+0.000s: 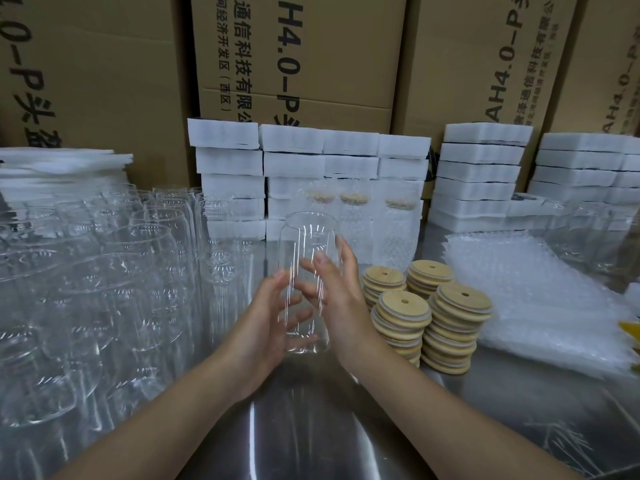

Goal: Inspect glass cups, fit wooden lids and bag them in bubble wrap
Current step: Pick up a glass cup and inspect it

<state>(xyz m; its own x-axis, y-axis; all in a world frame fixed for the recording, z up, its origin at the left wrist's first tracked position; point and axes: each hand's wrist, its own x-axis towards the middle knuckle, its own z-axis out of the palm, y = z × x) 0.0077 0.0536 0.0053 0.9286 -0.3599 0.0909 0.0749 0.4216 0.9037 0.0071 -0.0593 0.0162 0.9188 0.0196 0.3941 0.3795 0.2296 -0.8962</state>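
The left hand (266,317) and right hand (346,306) clasp one upright glass cup (310,237), fingers curled on its lower half, above the steel table (311,427). Stacks of wooden lids (403,306) stand at 3 o'clock (each lid has a hole), with bubble wrap bags (540,306) beyond them. Bare glasses (121,271) crowd 9 o'clock, and bagged cups (356,223) stand at 12.

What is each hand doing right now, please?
Left hand: holding the glass cup, fingers curled round its lower part.
Right hand: holding the same cup from the other side, higher up.
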